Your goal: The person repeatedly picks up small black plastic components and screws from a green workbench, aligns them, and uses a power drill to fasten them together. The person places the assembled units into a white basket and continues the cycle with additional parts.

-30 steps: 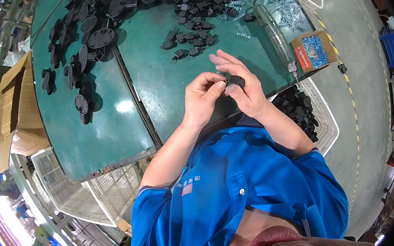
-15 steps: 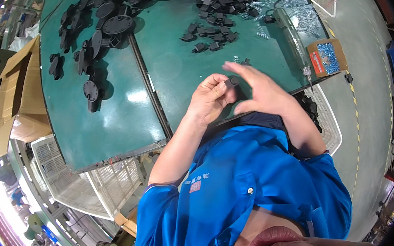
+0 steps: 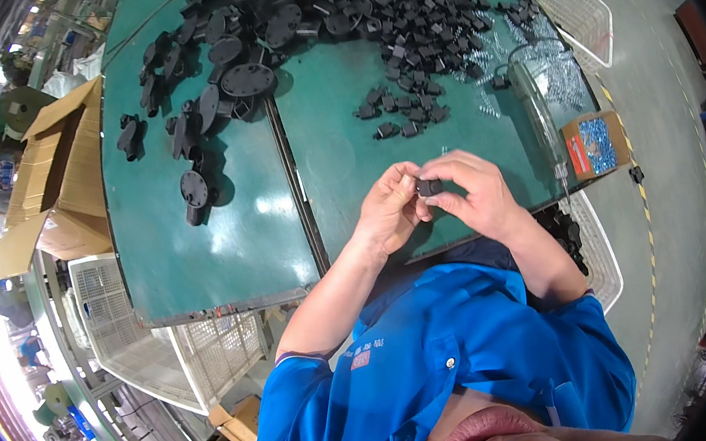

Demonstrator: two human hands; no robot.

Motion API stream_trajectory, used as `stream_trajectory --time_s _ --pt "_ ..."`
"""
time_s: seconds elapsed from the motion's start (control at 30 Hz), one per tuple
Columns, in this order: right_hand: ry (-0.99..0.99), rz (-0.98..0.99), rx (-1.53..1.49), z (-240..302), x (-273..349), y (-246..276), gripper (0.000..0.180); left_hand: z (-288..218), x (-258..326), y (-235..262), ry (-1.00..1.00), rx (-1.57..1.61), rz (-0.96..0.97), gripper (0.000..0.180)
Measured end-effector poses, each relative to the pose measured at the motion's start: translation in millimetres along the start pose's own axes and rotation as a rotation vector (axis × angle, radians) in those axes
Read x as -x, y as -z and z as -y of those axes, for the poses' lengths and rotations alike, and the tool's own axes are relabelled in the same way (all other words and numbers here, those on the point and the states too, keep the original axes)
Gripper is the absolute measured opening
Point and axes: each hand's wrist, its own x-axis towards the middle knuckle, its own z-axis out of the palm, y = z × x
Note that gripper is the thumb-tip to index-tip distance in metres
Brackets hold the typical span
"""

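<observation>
Near the table's front edge, a small black plastic block [image 3: 429, 187] is held between my two hands. My left hand [image 3: 390, 207] pinches it from the left with thumb and fingertips. From the right, my right hand [image 3: 479, 193] closes its thumb and fingers on the same piece. Its underside and any smaller part within the grip are hidden. Beyond the hands lies a small group of similar black blocks [image 3: 404, 110] on the green tabletop [image 3: 336, 152].
Larger black parts with oval plates [image 3: 248, 80] pile up at the back left. To the right lie loose springs [image 3: 560, 76], a power screwdriver [image 3: 541, 118] and a small carton of screws [image 3: 598, 145]. White baskets [image 3: 132, 322] and an open cardboard box [image 3: 67, 185] flank the table.
My right hand has come in from an open pose and now grips the black block along with the left. The view has shifted, so the table sits lower in the picture.
</observation>
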Motion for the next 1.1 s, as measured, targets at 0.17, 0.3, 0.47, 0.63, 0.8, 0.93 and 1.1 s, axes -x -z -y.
stream_trajectory --time_s 0.17,0.3,0.47,0.63,0.8,0.93,1.1 --pt "-0.255 -0.259 -0.130 -30 24 12 0.020 -45 -66 -14 -0.293 -0.837 -0.021 0.038" --pt "-0.309 -0.269 -0.293 -41 39 27 0.019 -149 -157 -27 -1.121 -2.453 -0.067 0.043" --pt "-0.214 -0.180 -0.160 -43 43 34 0.022 -180 -223 -6 -0.789 -2.794 0.092 0.058" --pt "-0.232 -0.146 -0.109 -44 57 42 0.022 -169 -179 -11 -0.765 -2.750 0.273 0.051" --pt "-0.302 -0.047 -0.204 -41 58 27 0.023 -151 -118 -10 -0.948 -2.544 0.169 0.044" --pt "-0.305 0.162 -0.349 -36 32 -5 0.025 -151 -89 -1 -1.116 -1.987 -0.254 0.044" --pt "-0.295 0.287 -0.274 -51 -6 -44 0.026 -143 -44 7 -0.906 -0.489 -0.259 0.038"
